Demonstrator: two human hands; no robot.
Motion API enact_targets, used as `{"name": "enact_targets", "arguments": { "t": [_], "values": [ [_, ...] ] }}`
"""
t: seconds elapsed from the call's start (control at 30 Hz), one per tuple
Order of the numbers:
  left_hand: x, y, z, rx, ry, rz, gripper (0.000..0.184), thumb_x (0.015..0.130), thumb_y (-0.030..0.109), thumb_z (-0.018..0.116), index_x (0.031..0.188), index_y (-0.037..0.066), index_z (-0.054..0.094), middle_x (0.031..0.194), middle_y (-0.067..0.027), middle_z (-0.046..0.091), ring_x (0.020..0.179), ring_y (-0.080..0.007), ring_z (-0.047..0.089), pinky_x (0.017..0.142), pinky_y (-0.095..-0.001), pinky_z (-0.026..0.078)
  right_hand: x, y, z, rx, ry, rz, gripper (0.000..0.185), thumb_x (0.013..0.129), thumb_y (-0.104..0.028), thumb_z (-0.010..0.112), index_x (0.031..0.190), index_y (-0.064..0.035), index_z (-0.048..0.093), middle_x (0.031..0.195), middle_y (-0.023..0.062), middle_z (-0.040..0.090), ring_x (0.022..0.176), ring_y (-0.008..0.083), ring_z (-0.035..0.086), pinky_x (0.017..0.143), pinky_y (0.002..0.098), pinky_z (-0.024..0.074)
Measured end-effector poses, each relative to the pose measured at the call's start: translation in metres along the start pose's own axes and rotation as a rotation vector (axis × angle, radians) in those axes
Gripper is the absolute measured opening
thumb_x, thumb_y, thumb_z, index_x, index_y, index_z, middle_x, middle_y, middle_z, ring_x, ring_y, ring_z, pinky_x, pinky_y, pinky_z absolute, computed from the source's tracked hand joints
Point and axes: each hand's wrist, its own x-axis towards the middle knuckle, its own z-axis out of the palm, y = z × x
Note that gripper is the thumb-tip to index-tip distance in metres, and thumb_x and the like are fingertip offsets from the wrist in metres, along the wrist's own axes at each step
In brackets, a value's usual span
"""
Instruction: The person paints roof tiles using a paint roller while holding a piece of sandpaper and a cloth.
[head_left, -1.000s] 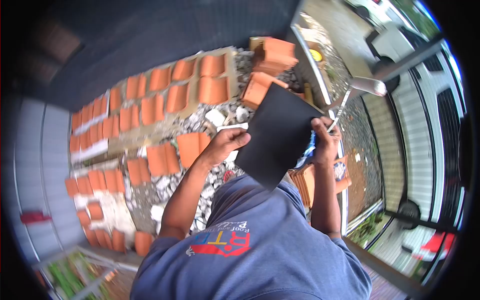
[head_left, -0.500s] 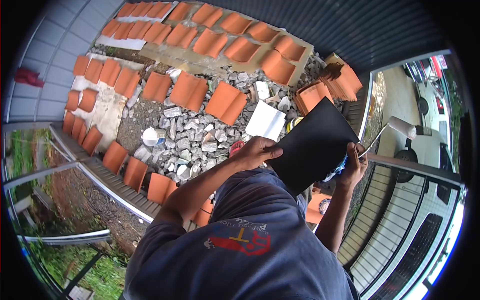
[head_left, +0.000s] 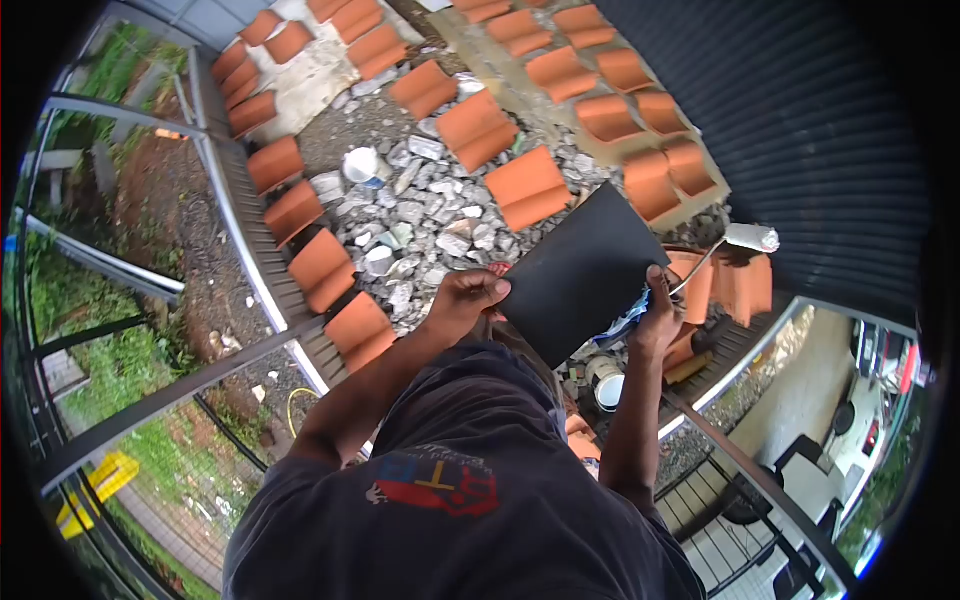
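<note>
A flat black rectangular panel (head_left: 585, 275) is held tilted in front of my body. My left hand (head_left: 468, 302) pinches its left edge, with the thumb on top. My right hand (head_left: 658, 312) is closed at the right edge, its thumb upright. From that same hand the wire frame of a paint roller (head_left: 752, 237) sticks out to the upper right, its fuzzy sleeve whitish. The roller's handle is hidden in the fingers. Crumpled blue and white material (head_left: 625, 318) shows beneath the panel beside my right hand; what it is I cannot make out.
Orange roof tiles (head_left: 527, 188) lie in rows over grey rubble (head_left: 430, 205) and along the ledge at left. A white bucket (head_left: 365, 167) stands in the rubble, and another bucket (head_left: 607, 388) near my feet. A dark corrugated wall (head_left: 780, 130) rises at right, and metal railings (head_left: 190, 405) border the area.
My view has turned, so the tiles and rubble appear rotated and more ground shows at left. Both hands keep their hold on the panel, which sits slightly further left in view.
</note>
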Motion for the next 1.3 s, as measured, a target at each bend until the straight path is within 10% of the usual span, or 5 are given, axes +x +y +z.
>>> {"name": "enact_targets", "arguments": {
  "t": [0.37, 0.73, 0.9, 1.03, 1.3],
  "values": [
    [-0.081, -0.029, -0.046, -0.247, -0.207, 0.137, 0.102, 0.089, 0.045, 0.079, 0.163, 0.008, 0.019, 0.165, -0.0103, 0.032, 0.151, -0.0286, 0.033, 0.124, -0.0469, 0.027, -0.054, 0.137, 0.078, 0.454, -0.035, 0.342, 0.009, 0.091, -0.008, 0.076, 0.093, -0.0045, 0.068, 0.084, 0.0023, 0.066, 0.075, 0.0135, 0.062, 0.069, 0.0284, 0.0505],
    [0.026, -0.052, -0.015, -0.471, 0.394, 0.052, 0.046, 0.099, 0.039, 0.07, 0.127, 0.005, 0.06, 0.116, -0.0045, 0.066, 0.106, -0.0171, 0.067, 0.087, -0.0348, 0.057, -0.049, 0.188, 0.139, 0.196, -0.033, 0.314, 0.048, 0.086, -0.019, 0.07, 0.127, 0.0026, 0.06, 0.095, 0.0195, 0.067, 0.089, 0.0406, 0.064, 0.082, 0.0451, 0.0509],
    [0.062, -0.038, -0.076, -0.537, 0.421, -0.047, 0.043, 0.098, 0.04, 0.071, 0.124, 0.007, 0.062, 0.114, -0.0051, 0.067, 0.1, -0.0188, 0.069, 0.08, -0.036, 0.061, -0.046, 0.216, 0.154, -0.909, -0.3, -0.875, 0.03, 0.093, -0.018, 0.073, 0.115, 0.0, 0.066, 0.093, 0.0113, 0.067, 0.094, 0.0251, 0.066, 0.085, 0.0348, 0.0514],
    [0.089, -0.045, -0.14, -0.467, 0.67, -0.397, 0.035, 0.096, 0.036, 0.073, 0.104, 0.002, 0.07, 0.093, -0.005, 0.069, 0.074, -0.0123, 0.066, 0.063, -0.0281, 0.053, -0.059, 0.267, 0.189, -0.116, -0.027, 0.223, 0.024, 0.094, -0.019, 0.076, 0.111, -0.0038, 0.067, 0.097, 0.0029, 0.065, 0.093, 0.0147, 0.061, 0.086, 0.0351, 0.0497],
    [0.166, -0.144, -0.306, -0.37, 0.949, -0.038, 0.017, 0.093, 0.012, 0.069, 0.104, 0.0, 0.068, 0.096, 0.0001, 0.066, 0.084, -0.0126, 0.059, 0.08, -0.0306, 0.049, -0.018, 0.331, 0.22, -0.546, -0.235, 0.51, 0.034, 0.097, -0.027, 0.074, 0.111, 0.0023, 0.066, 0.075, 0.0074, 0.066, 0.057, 0.0119, 0.061, 0.05, 0.0292, 0.0537]
  ]
}}
